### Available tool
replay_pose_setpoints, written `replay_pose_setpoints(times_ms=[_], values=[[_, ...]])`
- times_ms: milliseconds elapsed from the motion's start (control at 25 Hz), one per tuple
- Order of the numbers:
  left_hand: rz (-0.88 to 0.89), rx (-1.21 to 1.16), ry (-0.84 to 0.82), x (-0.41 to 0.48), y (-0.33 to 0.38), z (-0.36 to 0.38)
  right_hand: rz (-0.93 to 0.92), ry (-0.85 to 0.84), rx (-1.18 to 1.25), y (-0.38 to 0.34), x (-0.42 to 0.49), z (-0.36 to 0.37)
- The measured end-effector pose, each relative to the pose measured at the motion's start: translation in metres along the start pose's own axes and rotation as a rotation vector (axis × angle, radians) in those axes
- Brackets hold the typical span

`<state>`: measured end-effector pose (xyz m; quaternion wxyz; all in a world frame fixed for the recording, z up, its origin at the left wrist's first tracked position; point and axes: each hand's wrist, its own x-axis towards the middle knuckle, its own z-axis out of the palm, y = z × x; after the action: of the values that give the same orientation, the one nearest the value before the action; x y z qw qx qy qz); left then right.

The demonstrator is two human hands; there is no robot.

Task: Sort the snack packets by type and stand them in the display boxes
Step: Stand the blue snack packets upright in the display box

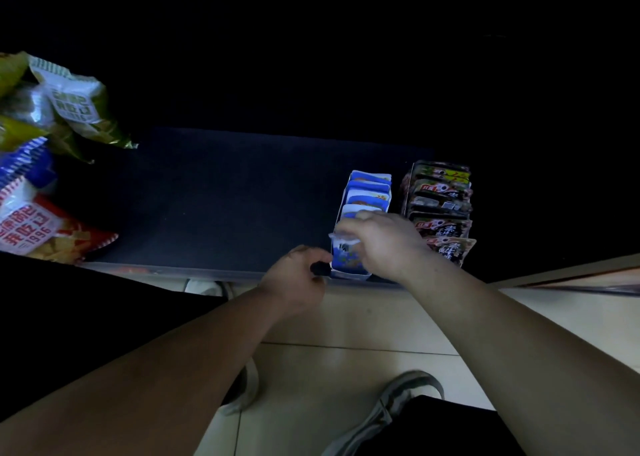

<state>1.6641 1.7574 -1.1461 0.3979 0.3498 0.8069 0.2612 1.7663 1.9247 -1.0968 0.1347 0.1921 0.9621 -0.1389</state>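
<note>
While fingers (348,229) of the right hand (384,244) clamp its top edge, a blue packet (346,260) stands frontmost in the blue display box (350,276) at the desk's (225,206) near edge; the left hand (298,279) curls beside the box, grip unclear.

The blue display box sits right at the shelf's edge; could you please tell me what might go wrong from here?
1. The blue display box stands at the front edge of the dark shelf; pressing the blue packet in with the right hand might nudge it off.
2. The right wrist passes close to the leaning dark packets and could knock the front one out.
</note>
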Motion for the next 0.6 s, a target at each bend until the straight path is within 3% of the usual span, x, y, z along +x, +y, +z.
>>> replay_pose_setpoints(times_ms=[160, 280, 440, 600], values=[[0.021, -0.121, 0.197, 0.002, 0.021, -0.013, 0.202, -0.004, 0.359, 0.012, -0.005, 0.006], [0.137, -0.165, 0.102, 0.005, 0.036, -0.013, 0.262, -0.04, 0.649, 0.021, -0.011, 0.002], [0.238, 0.033, 0.083, 0.006, 0.029, -0.007, 0.332, -0.154, 0.889, 0.026, -0.023, -0.01], [0.228, 0.038, -0.002, -0.003, 0.028, -0.001, 0.342, 0.176, 0.718, 0.028, -0.021, -0.012]])
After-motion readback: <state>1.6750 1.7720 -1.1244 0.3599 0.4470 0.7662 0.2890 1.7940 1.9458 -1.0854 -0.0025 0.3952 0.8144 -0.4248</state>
